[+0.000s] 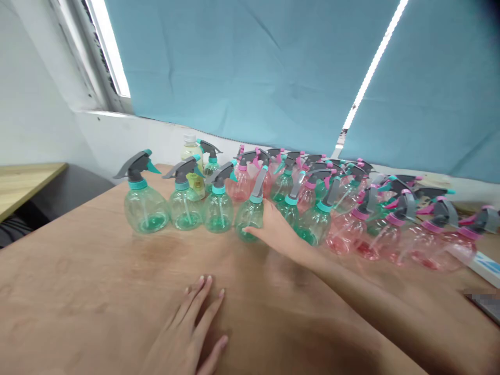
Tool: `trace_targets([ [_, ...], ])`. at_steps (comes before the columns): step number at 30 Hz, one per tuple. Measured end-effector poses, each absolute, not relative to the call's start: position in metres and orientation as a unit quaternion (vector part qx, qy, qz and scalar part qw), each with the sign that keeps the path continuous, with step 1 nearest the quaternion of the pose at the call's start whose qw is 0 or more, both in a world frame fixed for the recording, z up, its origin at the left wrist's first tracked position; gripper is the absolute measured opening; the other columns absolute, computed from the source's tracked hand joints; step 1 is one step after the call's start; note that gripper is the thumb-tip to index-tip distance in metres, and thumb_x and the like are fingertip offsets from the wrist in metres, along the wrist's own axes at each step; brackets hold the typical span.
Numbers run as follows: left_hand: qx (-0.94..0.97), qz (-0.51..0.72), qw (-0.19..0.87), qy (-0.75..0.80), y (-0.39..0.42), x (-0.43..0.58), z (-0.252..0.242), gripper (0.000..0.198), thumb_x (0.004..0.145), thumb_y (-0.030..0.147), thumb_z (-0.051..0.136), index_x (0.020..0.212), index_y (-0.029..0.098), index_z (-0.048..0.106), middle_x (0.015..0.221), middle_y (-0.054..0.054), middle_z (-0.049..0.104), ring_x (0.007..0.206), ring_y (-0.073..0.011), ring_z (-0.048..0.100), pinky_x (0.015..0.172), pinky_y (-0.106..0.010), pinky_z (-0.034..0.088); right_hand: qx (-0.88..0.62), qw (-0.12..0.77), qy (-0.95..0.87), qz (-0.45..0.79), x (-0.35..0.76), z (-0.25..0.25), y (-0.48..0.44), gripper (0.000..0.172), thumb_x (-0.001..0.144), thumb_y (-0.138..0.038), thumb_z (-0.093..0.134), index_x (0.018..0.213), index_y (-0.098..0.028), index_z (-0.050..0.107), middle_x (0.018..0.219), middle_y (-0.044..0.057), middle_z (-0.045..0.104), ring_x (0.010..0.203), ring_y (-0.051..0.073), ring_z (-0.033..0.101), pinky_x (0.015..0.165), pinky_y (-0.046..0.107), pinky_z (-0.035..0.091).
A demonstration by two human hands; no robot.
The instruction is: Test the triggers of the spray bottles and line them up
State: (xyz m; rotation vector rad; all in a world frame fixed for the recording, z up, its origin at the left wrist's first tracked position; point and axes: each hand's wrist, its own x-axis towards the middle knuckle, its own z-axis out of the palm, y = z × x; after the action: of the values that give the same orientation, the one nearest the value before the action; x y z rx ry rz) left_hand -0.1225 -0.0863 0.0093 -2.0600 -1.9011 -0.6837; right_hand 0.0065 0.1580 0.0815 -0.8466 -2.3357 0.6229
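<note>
My right hand (275,226) is wrapped round the body of a clear green spray bottle (247,213) that stands in the front row on the wooden table (117,302). Its thumb lies across the front, while the other fingers are hidden behind. To its left stand more green spray bottles, the nearest being a green spray bottle (217,213) with a grey and turquoise trigger head. Just right of the hand is another green spray bottle (315,221). My left hand (187,325) rests flat on the tabletop, fingers spread, holding nothing.
Several pink spray bottles (347,232) continue the front row rightward, with mixed pink and green ones behind. A pale yellow drink bottle (191,151) stands at the back left. A blue sheet (253,67) covers the window. A dark flat object (486,307) lies at the right edge.
</note>
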Motion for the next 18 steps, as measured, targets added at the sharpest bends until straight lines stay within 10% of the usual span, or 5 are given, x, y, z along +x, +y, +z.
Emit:
trace_targets([
  [12, -0.722, -0.161, 0.247, -0.625, -0.085, -0.124, 0.004, 0.081, 0.088, 0.046, 0.052, 0.154, 0.024, 0.011, 0.141, -0.009, 0.054, 0.117, -0.0300, 0.062, 0.089, -0.038, 0.056, -0.311, 0.292, -0.876, 0.226, 0.005, 0.084, 0.154, 0.094, 0.076, -0.028, 0.070, 0.150, -0.011, 0.014, 0.156, 0.024, 0.021, 0.146, 0.033, 0.016, 0.116, 0.053, 0.024],
  [18, -0.718, -0.187, 0.199, -0.640, -0.083, -0.127, 0.002, 0.073, 0.093, 0.040, 0.045, 0.154, 0.030, 0.007, 0.143, -0.005, 0.053, 0.115, -0.0275, 0.064, 0.089, -0.037, 0.056, -0.292, 0.361, -0.856, 0.228, 0.073, 0.090, 0.132, 0.037, 0.088, -0.036, 0.058, 0.121, -0.021, 0.055, 0.119, 0.012, 0.064, 0.101, 0.026, 0.067, 0.083, 0.044, 0.056],
])
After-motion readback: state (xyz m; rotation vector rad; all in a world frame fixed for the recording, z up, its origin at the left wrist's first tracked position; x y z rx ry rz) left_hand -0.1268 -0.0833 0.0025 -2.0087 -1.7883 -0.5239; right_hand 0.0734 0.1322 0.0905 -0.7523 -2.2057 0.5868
